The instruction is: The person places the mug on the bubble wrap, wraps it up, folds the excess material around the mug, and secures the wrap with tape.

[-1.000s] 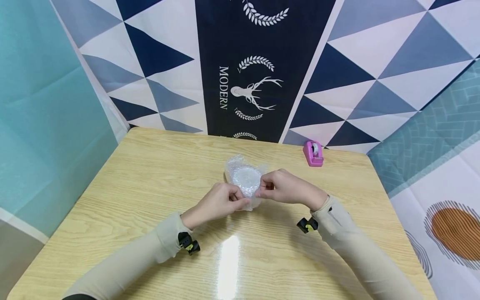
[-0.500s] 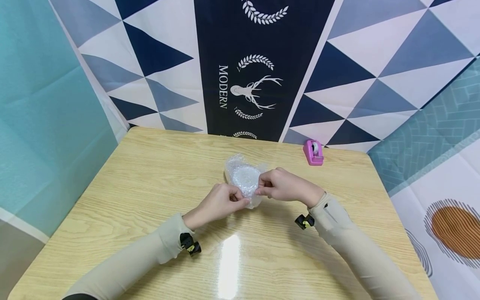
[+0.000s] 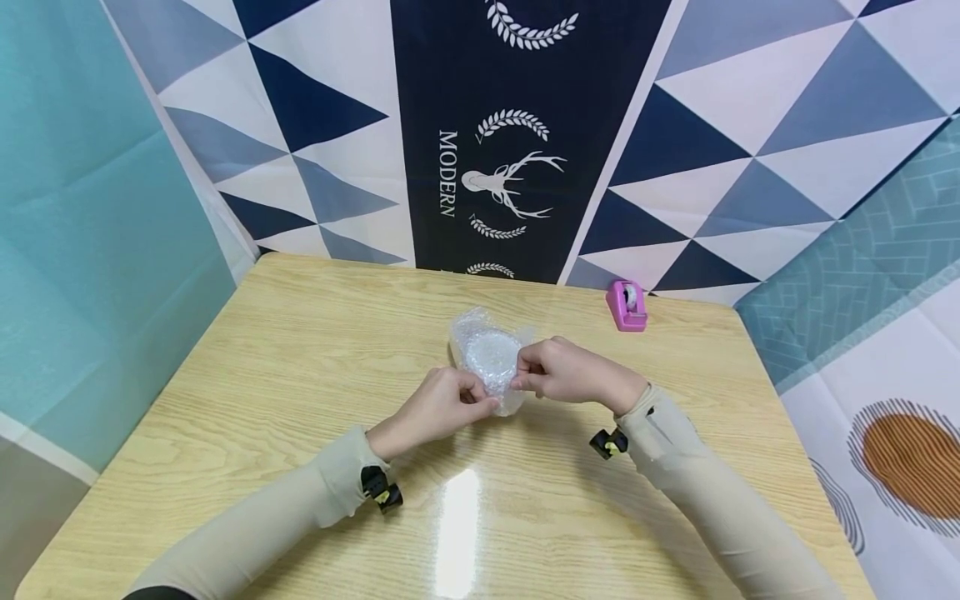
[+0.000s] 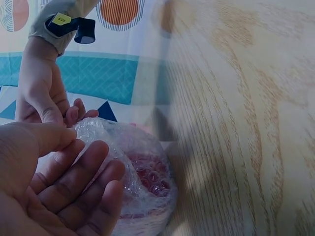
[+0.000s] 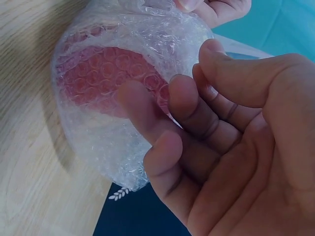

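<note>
A round object with a white top [image 3: 491, 354], wrapped in clear bubble wrap [image 3: 467, 325], stands on the wooden table. Through the wrap in the right wrist view, its pinkish-red side [image 5: 108, 71] shows; the exact kind of object is hidden. At the near edge, my left hand [image 3: 438, 407] pinches the wrap between thumb and index finger. My right hand [image 3: 572, 372] pinches it at the right edge, close to the left fingertips. Both hands' other fingers are loosely bent, as both wrist views show.
Near the table's back right edge stands a pink tape dispenser [image 3: 628, 306] with a roll in it. The table [image 3: 322, 333] meets a patterned cloth wall [image 3: 330, 125] at the back. Black cameras sit at both wrists.
The right hand has shifted very slightly left and up along the wrap. My left hand keeps its pinch, nearly still; the wrapped object stays in place.
</note>
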`<state>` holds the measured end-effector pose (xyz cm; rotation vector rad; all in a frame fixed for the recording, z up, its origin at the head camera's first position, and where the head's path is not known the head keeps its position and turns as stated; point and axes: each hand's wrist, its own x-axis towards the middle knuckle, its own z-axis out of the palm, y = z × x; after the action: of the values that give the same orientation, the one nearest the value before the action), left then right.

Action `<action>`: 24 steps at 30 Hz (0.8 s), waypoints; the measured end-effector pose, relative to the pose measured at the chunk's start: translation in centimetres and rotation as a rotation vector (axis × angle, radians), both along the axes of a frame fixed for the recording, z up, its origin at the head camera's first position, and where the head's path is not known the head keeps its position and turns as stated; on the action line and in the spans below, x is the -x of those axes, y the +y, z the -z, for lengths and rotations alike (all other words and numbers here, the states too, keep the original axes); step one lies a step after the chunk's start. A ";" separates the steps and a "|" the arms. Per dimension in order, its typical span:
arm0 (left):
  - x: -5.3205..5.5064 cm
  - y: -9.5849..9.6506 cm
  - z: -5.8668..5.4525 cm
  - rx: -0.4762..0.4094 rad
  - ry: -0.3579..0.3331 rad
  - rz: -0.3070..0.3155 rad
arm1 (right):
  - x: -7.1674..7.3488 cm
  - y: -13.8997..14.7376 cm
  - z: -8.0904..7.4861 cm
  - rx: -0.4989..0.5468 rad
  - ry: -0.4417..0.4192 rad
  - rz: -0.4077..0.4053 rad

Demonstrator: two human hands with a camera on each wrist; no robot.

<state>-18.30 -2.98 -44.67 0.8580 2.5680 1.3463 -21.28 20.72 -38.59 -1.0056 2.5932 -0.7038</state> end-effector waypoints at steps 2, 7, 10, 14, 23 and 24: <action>0.0 0.0 0.0 0.003 -0.005 -0.003 | 0.0 0.0 0.0 0.000 -0.003 -0.003; 0.0 0.0 -0.1 0.011 -0.014 -0.004 | 0.0 -0.1 0.0 -0.004 -0.009 -0.001; 0.1 0.0 -0.2 0.006 -0.020 -0.001 | 0.1 -0.1 0.0 -0.008 -0.008 0.000; 0.2 0.0 -0.1 -0.001 -0.027 0.006 | 0.2 -0.2 0.1 -0.016 0.000 0.003; 0.5 0.0 0.1 0.002 -0.029 0.014 | -0.1 -0.4 0.0 -0.030 0.016 0.032; 0.5 0.0 0.1 0.002 -0.029 0.014 | -0.1 -0.4 0.0 -0.031 0.017 0.037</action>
<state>-18.78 -3.01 -44.77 0.8481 2.5365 1.3426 -21.16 20.34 -38.58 -0.9605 2.6358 -0.6647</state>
